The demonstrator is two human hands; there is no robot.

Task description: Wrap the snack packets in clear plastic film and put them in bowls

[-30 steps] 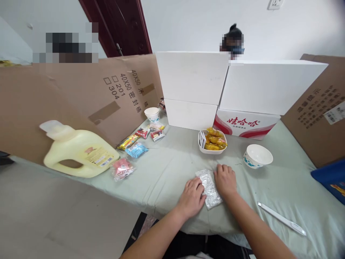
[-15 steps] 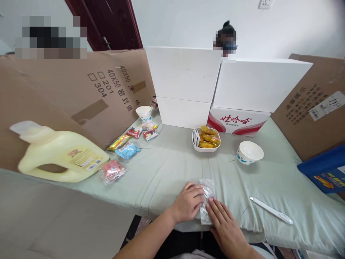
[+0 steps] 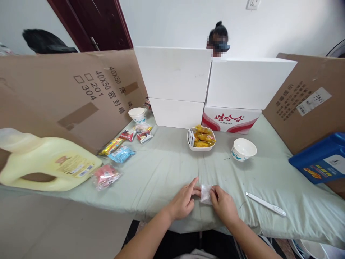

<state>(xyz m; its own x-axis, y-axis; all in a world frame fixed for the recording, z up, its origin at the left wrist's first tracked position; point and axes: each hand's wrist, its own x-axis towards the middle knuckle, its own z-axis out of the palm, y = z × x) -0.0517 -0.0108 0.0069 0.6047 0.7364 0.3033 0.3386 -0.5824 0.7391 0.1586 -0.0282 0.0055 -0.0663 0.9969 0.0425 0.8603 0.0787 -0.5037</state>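
Observation:
A small folded piece of clear crinkled plastic wrapper (image 3: 206, 193) lies on the pale green cloth (image 3: 167, 165) near the table's front edge. My left hand (image 3: 184, 200) pinches its left side, index finger stretched forward. My right hand (image 3: 223, 205) pinches its right side with curled fingers. Both hands hold the wrapper between them, low on the cloth.
A white dish of yellow snack packs (image 3: 201, 138), an empty white bowl (image 3: 243, 149), a white knife-like tool (image 3: 265, 204), several snack packets (image 3: 121, 154), a paper cup (image 3: 137, 114), a yellow jug (image 3: 45, 164), white boxes (image 3: 175, 73), cardboard walls (image 3: 67, 93), a blue box (image 3: 320, 158). A person sits behind the boxes.
The wrapper went from a flat sheet under both hands to a small folded piece pinched between them. My right hand slid back toward me, then returned to the wrapper's right side.

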